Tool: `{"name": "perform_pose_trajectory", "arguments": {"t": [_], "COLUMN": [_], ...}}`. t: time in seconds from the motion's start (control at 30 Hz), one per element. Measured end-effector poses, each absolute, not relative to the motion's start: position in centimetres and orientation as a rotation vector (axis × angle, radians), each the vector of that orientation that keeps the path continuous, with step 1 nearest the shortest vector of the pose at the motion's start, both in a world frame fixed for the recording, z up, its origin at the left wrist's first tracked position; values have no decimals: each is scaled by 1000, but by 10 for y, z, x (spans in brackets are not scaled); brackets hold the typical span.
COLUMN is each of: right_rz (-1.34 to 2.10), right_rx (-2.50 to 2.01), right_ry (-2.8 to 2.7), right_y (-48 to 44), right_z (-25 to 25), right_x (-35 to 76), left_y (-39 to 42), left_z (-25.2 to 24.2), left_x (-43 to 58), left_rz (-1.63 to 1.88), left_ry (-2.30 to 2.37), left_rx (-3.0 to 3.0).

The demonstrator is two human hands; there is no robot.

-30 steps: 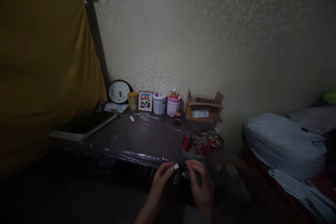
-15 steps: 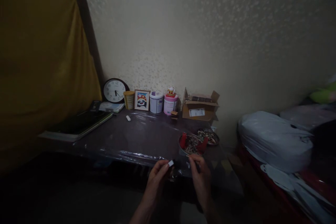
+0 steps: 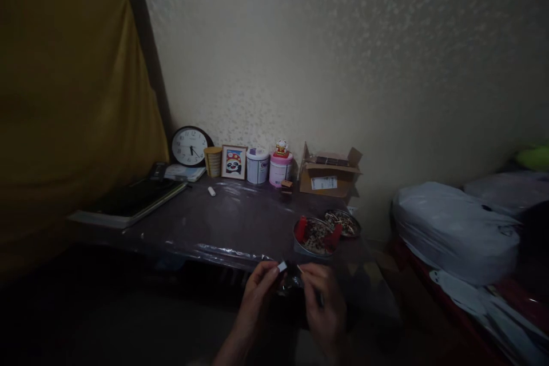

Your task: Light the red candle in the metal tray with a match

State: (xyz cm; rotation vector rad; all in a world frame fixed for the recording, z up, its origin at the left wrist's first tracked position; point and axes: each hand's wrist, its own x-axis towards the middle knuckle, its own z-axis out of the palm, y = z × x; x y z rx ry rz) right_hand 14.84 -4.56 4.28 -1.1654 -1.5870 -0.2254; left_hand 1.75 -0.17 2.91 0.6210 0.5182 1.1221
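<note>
My left hand (image 3: 259,291) is closed, gripping a small matchbox (image 3: 282,266) between thumb and fingers, its pale end showing. Just to its right, my right hand (image 3: 323,297) pinches a thin matchstick (image 3: 299,268) whose tip points toward the box. A small gap separates the two. Beyond the hands, at the table's near right, a round tin (image 3: 313,253) holds many small dark and light bits and two red pieces. Another round dish (image 3: 349,224) of stick-like bits stands right behind it.
Along the wall stand a clock (image 3: 190,146), yellow cup (image 3: 213,161), framed panda picture (image 3: 234,162), white tub (image 3: 258,167), pink tub (image 3: 280,171) with a figurine, and open cardboard box (image 3: 325,182). A white plastic bag (image 3: 450,229) lies right of the plastic-covered table (image 3: 223,217).
My right hand has shifted slightly down and left, bringing the matchstick closer to the matchbox. My left hand keeps its hold. The whole view has moved slightly.
</note>
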Motion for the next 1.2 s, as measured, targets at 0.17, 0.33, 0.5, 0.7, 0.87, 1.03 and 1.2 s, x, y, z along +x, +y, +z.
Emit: {"name": "perform_pose_trajectory", "arguments": {"t": [0.17,0.33,0.5,0.7,0.87,1.03,1.2], "right_rz": [-35,98,62,50,61,57,51], "right_rx": [-1361,-1388,-1417,-1441,-1458,-1440,-1471], "right_ry": [-1480,-1105,-978,-954,-956,-967,-987], "right_y": [-31,-23,-22,-24,-25,-22,-21], "right_z": [31,30,31,31,36,38,48], "right_x": [161,175,185,193,188,188,186], "left_y": [-1,0,3,7,5,7,11], "left_z": [32,36,33,31,32,34,29], "left_x": [15,11,10,8,7,7,9], "left_rz": [1175,1179,1186,1196,1193,1204,1188], "left_ry": [559,535,561,570,568,576,557], "left_rx": [644,671,611,577,566,540,493]}}
